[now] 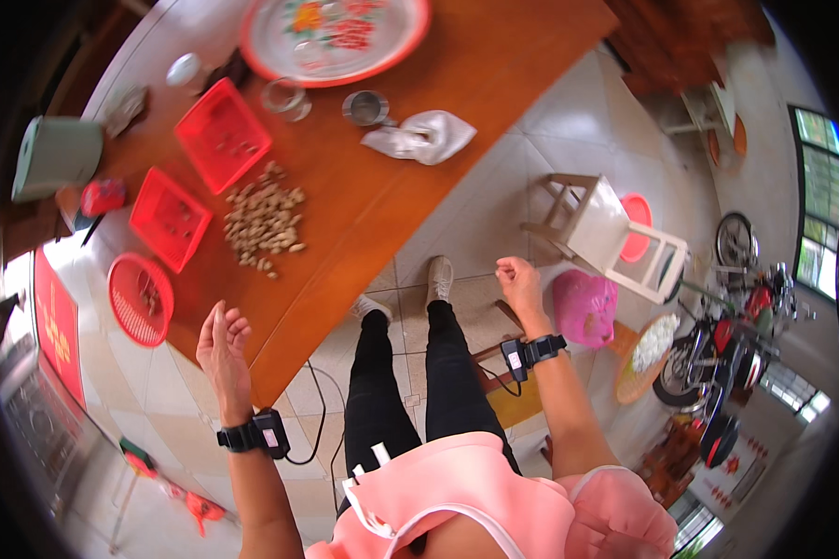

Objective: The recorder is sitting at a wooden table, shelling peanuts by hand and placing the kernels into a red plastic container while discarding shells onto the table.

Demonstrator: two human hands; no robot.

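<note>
My left hand [225,342] is raised beside the near corner of the wooden table [321,279], its fingers apart and holding nothing visible. My right hand [521,283] hangs over the tiled floor with curled fingers; whether something small is in them cannot be made out. A pile of unshelled peanuts [262,220] lies on the table. Beside it are two red rectangular plastic baskets, one farther back [217,126] and one nearer [171,209], and a round red basket [122,297] at the table's edge. Small pieces lie in all three.
On the table stand a red-rimmed enamel tray [252,49], a glass [287,98], a metal cup [365,108] and a crumpled white cloth [440,136]. Right of my legs are a white wooden chair [594,223], a pink plastic bag [585,307] and a motorcycle [727,335].
</note>
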